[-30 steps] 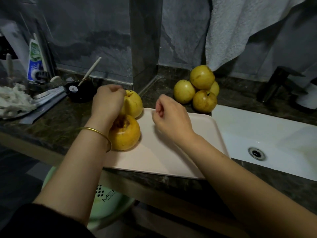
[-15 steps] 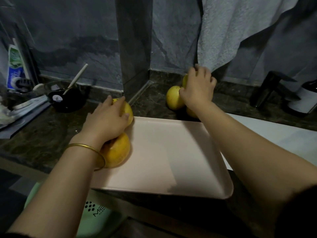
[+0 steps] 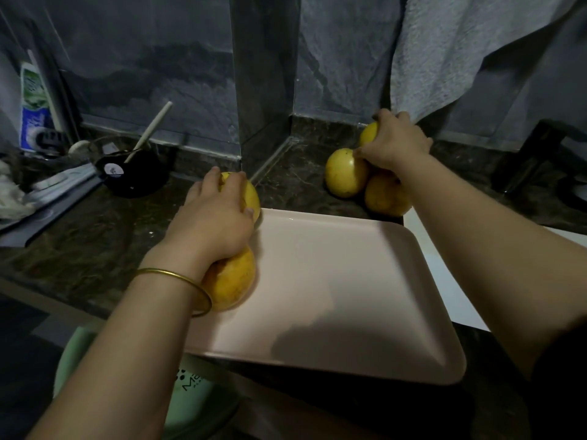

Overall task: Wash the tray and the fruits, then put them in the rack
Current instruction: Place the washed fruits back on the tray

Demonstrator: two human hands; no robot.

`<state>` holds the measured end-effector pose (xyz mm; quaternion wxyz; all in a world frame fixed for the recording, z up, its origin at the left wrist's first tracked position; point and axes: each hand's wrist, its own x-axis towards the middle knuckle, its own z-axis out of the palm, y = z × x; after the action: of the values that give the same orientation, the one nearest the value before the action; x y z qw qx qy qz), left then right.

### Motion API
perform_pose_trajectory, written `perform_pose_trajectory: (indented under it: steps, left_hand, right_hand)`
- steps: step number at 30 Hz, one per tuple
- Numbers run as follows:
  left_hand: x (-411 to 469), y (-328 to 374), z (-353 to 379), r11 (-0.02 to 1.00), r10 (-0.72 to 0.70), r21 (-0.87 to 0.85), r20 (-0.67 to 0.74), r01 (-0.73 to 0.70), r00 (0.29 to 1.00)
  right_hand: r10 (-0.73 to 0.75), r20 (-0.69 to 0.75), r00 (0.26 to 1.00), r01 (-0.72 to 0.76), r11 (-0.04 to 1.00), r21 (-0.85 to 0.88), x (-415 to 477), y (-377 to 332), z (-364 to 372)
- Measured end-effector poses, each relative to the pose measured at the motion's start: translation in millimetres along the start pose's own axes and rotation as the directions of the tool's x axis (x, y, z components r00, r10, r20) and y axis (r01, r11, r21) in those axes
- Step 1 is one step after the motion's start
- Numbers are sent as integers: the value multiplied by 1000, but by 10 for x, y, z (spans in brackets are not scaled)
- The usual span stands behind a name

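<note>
A pale pink tray [image 3: 343,296] lies on the dark counter, its near edge jutting over the counter's front. Two yellow fruits sit at its left side: a far one [image 3: 252,195] and a nearer, more orange one [image 3: 230,281]. My left hand [image 3: 212,220] lies over both, its fingers curled round the far fruit. Behind the tray is a pile of yellow fruits [image 3: 346,173]. My right hand [image 3: 394,144] grips the topmost fruit [image 3: 368,134] of that pile.
A white sink [image 3: 444,268] lies right of the tray. A grey towel [image 3: 460,49] hangs above the pile. At the left stand a black bowl with a stick [image 3: 133,176], a tube [image 3: 33,106] and clutter. A green plastic stool [image 3: 190,398] sits below the counter.
My right hand left the tray, reached back to the fruit pile and closed on the top fruit. My left hand shifted from the near fruit onto the far one.
</note>
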<state>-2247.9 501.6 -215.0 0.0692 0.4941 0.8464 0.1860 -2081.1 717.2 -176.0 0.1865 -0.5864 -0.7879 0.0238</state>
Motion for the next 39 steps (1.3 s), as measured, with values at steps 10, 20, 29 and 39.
perform_pose_trajectory:
  steps: [10, 20, 29, 39]
  left_hand:
    - [-22, -1, 10, 999, 22, 28, -19, -21, 1000]
    - [-55, 26, -23, 1000, 20, 14, -1, -20, 1000]
    - [-51, 11, -21, 1000, 24, 7, -2, -24, 1000]
    - [-28, 2, -7, 999, 30, -12, -4, -30, 1000]
  right_hand:
    - [-80, -253, 964, 109, 989, 101, -194, -45, 17]
    - [-139, -176, 974, 198, 903, 382, -626, -390, 39]
    - [-142, 729, 670, -717, 130, 684, -966, -437, 186]
    - [-153, 510, 846, -384, 488, 784, -1077, -509, 351]
